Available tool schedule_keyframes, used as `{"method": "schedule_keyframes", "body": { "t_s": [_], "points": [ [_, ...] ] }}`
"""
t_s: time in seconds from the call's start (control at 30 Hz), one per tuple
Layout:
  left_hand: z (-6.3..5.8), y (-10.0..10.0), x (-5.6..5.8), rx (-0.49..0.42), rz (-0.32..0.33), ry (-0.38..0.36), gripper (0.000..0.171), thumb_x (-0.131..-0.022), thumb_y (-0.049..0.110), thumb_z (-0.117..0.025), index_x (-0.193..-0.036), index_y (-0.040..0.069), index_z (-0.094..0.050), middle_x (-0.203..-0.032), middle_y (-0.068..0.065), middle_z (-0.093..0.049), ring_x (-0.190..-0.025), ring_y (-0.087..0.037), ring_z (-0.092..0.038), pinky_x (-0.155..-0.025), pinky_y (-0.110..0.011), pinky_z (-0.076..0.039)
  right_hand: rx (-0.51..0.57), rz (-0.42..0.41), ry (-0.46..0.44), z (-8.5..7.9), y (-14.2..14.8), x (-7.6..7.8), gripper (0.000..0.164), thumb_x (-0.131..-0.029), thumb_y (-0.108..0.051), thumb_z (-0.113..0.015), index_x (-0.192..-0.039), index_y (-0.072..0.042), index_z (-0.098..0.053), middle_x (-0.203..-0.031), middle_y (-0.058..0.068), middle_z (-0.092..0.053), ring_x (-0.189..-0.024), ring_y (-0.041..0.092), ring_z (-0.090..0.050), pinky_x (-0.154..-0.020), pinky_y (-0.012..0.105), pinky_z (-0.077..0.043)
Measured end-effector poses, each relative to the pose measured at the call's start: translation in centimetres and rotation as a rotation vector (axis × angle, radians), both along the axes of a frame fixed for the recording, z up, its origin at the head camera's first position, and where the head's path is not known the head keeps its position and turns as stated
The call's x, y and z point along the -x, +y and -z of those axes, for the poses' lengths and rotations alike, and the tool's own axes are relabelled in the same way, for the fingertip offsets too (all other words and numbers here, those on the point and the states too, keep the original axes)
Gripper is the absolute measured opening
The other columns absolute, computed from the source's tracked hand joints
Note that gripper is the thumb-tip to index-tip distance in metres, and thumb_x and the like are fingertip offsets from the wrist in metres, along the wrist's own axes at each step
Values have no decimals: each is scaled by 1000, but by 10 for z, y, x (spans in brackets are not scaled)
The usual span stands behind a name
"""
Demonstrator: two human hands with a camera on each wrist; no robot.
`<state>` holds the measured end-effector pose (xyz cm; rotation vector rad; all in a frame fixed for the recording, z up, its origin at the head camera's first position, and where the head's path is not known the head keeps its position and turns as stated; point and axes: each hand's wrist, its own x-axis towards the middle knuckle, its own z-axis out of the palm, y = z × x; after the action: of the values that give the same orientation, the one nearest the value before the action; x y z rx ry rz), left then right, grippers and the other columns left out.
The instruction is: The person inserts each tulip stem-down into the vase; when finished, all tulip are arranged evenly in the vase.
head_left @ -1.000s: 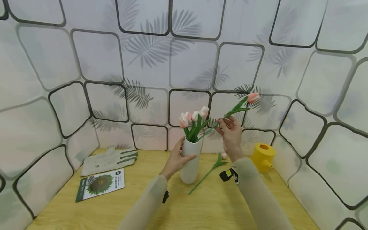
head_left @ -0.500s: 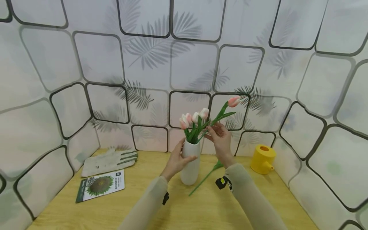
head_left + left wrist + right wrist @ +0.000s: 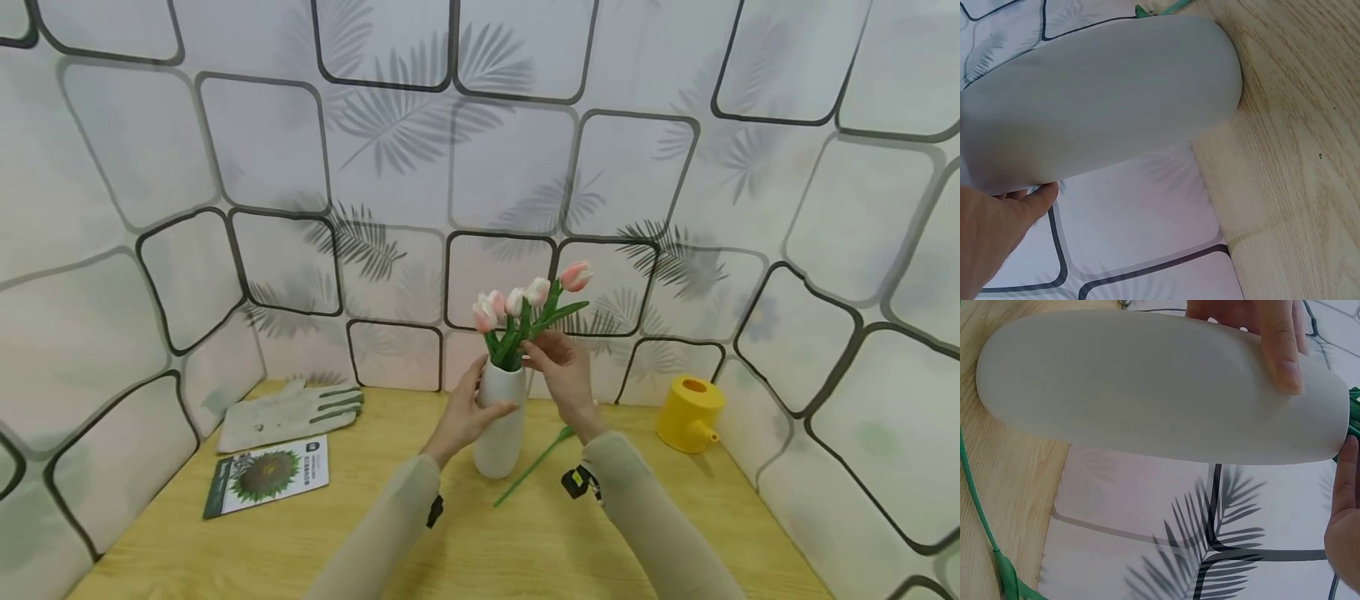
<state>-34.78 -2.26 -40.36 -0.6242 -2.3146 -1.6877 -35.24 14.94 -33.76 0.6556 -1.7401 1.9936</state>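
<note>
In the head view a white vase point(image 3: 497, 446) stands upright on the wooden table, holding several pale pink tulips point(image 3: 515, 302). My left hand point(image 3: 461, 417) grips the vase near its top, thumb across the front. My right hand point(image 3: 566, 379) is at the right of the vase mouth, pinching the stem of a deeper pink tulip point(image 3: 576, 277). That tulip leans right, its stem's lower end hidden in the vase. The right wrist view shows the right fingers point(image 3: 1345, 481) beside the rim and green stems. Another tulip point(image 3: 534, 467) lies on the table, partly hidden behind my right arm.
Grey work gloves point(image 3: 288, 417) lie at the back left, with a seed packet point(image 3: 267, 479) printed with a flower in front of them. A yellow watering can point(image 3: 690, 414) stands at the right. A patterned cloth wall point(image 3: 397, 354) rises behind the table point(image 3: 480, 550).
My right hand has moved left and down to the vase mouth, and the deeper pink tulip has sunk into the vase beside the others. My left hand has kept its grip on the vase.
</note>
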Motion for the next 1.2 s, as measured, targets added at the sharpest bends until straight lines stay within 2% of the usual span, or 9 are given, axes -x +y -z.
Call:
{"method": "schedule_keyframes", "body": {
  "t_s": [0.17, 0.3, 0.57, 0.73, 0.93, 1.2],
  "points": [
    [-1, 1, 0, 2, -4, -12, 94, -84, 39, -78, -157, 16, -22, -149, -13, -42, -129, -34, -50, -99, -55, -48, -28, -2, -1, -1, -1, -2, 30, -90, -2, -69, -115, 12, -62, -94, -7, -73, -84, 10, -70, -75, 31, -60],
    [-1, 0, 0, -5, -1, -20, 94, -84, 39, -78, -157, 17, -22, -148, -12, -42, -128, -34, -50, -99, -55, -47, -68, 15, -21, -1, -1, -2, 29, -90, -6, -70, -114, 9, -65, -94, -8, -73, -84, 10, -70, -76, 31, -60],
    [-3, -1, -2, -1, -1, -28, 94, -84, 38, -78, -157, 18, -22, -148, -12, -42, -129, -33, -50, -99, -54, -48, -91, 4, -40, -3, -2, -2, 31, -93, -7, -67, -119, 8, -65, -106, 7, -73, -83, 10, -71, -79, 31, -59],
    [-4, 0, 0, 6, 1, -17, 93, -85, 35, -78, -157, 16, -22, -148, -12, -43, -129, -32, -49, -100, -54, -47, -85, 11, -45, -3, -2, -2, 28, -92, -4, -67, -116, 11, -65, -98, -2, -74, -82, 9, -69, -78, 27, -59],
    [-4, 0, 2, 12, -6, 9, 92, -85, 34, -78, -156, 17, -23, -146, -11, -45, -127, -31, -51, -99, -53, -48, -120, 67, -75, -3, -5, -2, 26, -88, -3, -71, -110, 9, -66, -89, -11, -71, -84, 5, -66, -78, 22, -56],
    [-1, -1, 3, 7, -5, 4, 92, -84, 37, -78, -156, 19, -23, -145, -11, -46, -124, -31, -53, -96, -51, -50, -147, 86, -93, -18, -13, -25, 27, -88, -2, -71, -112, 8, -67, -95, -7, -72, -90, 5, -67, -81, 22, -56]
  ]
}}
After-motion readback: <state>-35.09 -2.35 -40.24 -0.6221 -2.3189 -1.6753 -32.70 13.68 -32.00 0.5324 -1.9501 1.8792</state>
